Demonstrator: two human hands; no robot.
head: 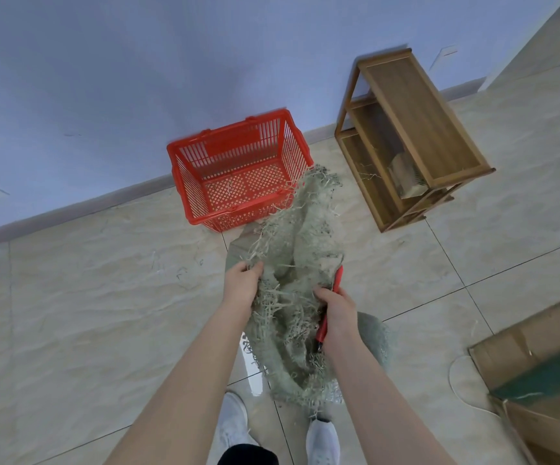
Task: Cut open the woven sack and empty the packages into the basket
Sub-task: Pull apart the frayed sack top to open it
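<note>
Between both hands, centre floor: frayed green woven sack (302,250), long axis 6 to 12 o'clock, upper end overlapping the red basket (189,189) at 12. Left hand (243,280) grips its 9 o'clock edge. Right hand (335,308) clutches its 3 o'clock edge plus a red cutter (338,278), which points toward 1.

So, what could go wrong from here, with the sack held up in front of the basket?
1. The right hand grips the red cutter together with the woven sack. If the blade is out, which I cannot tell, it may cut the hand.
2. The sack's frayed end reaches only the near right corner of the red basket, so packages might drop onto the floor tiles instead.
</note>
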